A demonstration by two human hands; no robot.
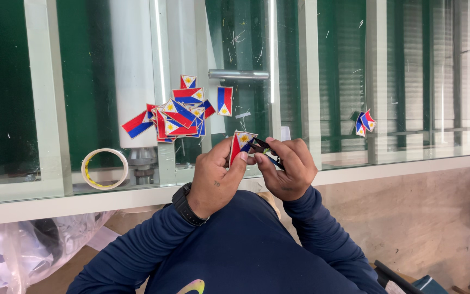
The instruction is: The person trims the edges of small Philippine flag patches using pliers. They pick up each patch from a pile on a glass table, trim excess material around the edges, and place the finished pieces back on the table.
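My left hand (213, 177) pinches a small flag patch (240, 142), red, blue and white with a yellow sun, held upright over the glass table's front edge. My right hand (286, 166) grips a small dark cutting tool (265, 149) whose tip touches the patch's right side. Both hands meet just above my dark blue sleeves; a black watch sits on my left wrist. A heap of several similar flag patches (180, 114) lies on the glass beyond my left hand.
The glass tabletop (425, 109) has a white frame. A roll of white tape (104, 169) lies at the left. Two more patches (364, 123) sit at the right. A metal bar (237, 74) lies behind the heap. Clear plastic bags (17, 245) are under the table.
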